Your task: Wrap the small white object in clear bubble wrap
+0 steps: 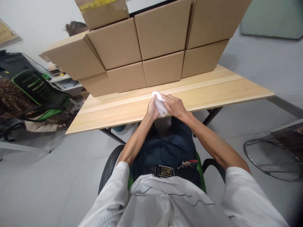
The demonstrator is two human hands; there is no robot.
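Note:
A crumpled white piece of thin material [161, 106], perhaps tissue or a plastic bag, is gripped between my two hands above the front edge of the wooden table [113, 115]. My left hand [152, 108] closes on its left side, thumb upward. From the right, my right hand [174, 104] wraps its fingers over the upper part. The lower end of the white material hangs loose between the hands. Behind them stand stacked brown cardboard boxes [163, 67].
Two rows of boxes line the back of the table, with a taped box [104, 12] on top. A green-backed office chair [40, 91] and a seated person are at left. A round metal stool frame [272, 160] stands on the floor at right.

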